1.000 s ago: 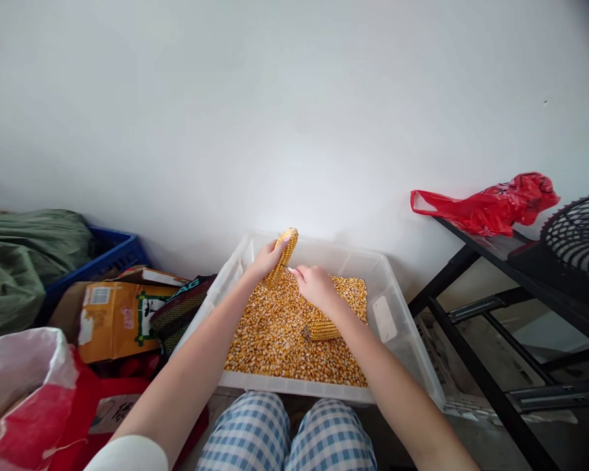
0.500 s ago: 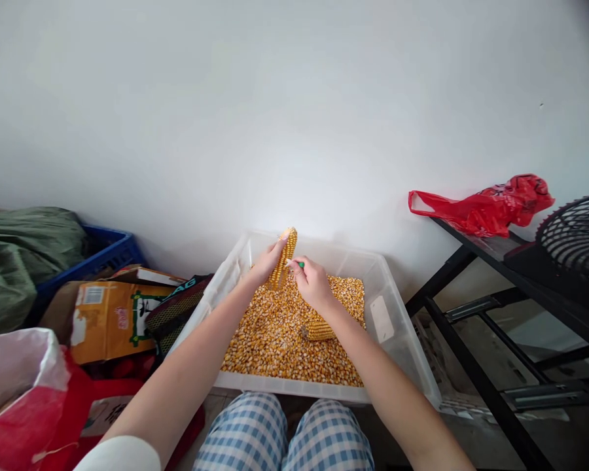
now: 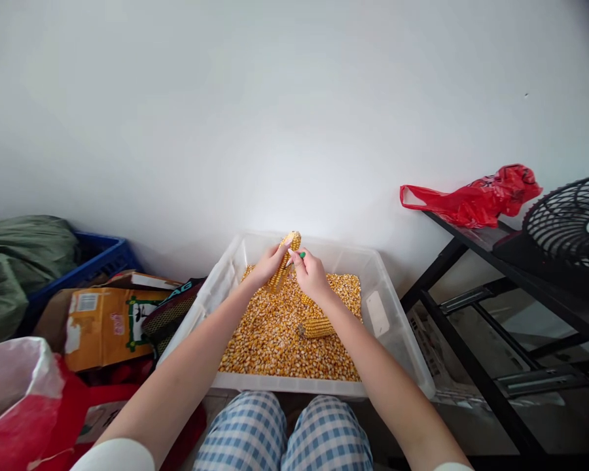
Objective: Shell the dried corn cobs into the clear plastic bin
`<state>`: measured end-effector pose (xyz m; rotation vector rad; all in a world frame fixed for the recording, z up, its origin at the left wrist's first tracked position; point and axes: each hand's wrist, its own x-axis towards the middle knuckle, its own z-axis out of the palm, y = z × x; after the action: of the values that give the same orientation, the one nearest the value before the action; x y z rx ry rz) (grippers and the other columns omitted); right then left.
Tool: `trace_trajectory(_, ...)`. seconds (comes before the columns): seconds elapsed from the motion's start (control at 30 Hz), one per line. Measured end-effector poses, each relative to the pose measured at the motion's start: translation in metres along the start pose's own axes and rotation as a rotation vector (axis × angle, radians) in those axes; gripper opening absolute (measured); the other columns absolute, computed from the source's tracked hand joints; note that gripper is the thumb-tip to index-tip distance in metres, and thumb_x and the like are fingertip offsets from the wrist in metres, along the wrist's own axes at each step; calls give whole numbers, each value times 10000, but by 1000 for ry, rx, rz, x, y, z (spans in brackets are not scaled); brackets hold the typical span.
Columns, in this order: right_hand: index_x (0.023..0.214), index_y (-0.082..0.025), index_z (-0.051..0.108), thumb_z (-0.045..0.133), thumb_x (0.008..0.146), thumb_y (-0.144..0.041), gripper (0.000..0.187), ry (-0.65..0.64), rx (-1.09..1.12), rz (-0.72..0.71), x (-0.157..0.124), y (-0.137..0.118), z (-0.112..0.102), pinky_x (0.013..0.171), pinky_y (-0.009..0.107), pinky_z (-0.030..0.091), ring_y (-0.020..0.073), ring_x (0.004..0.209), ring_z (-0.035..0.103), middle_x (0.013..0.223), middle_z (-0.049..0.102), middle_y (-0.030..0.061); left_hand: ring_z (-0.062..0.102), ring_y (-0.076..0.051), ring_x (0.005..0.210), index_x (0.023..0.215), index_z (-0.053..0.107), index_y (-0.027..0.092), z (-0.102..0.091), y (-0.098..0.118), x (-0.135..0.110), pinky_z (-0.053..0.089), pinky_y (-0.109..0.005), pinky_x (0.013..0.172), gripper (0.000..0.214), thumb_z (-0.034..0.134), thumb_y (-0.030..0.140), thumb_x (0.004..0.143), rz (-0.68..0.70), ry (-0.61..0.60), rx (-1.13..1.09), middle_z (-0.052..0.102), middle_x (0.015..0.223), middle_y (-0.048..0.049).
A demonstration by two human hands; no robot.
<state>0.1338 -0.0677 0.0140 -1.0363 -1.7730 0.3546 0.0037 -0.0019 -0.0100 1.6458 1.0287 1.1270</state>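
Observation:
A clear plastic bin filled with loose yellow corn kernels sits on the floor in front of my knees. My left hand is closed round a dried corn cob, held upright over the far end of the bin. My right hand is closed on a small tool with a green handle, its tip against the cob near the top. A second corn cob lies on the kernels under my right wrist.
A black metal rack stands at the right with a red plastic bag and a black fan on it. At the left are a cardboard box, a blue crate with green cloth, and a red-and-white sack.
My right hand has moved up along the upright cob from its lower part to near its top, and the tool's green handle now shows. The view shifted slightly.

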Motion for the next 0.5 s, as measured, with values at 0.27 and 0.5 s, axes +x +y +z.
trace_trajectory(0.27,747,-203,498,345,903,-427,313,49,80,70,3,11,-2,487,219,333,107,452,433,535,462,-28,553,-173,730,782,602,135,3,5,-3,428,-264,667,453,439,558,789,50,-60,35,611,755,-26)
trace_trajectory(0.5,835,-192,525,352,913,-354,250,30,-42,-87,-6,-1,-2,518,224,348,108,480,468,557,494,-19,567,-162,520,847,564,149,-3,3,0,452,-270,478,497,438,621,757,-189,23,-321,579,632,-24)
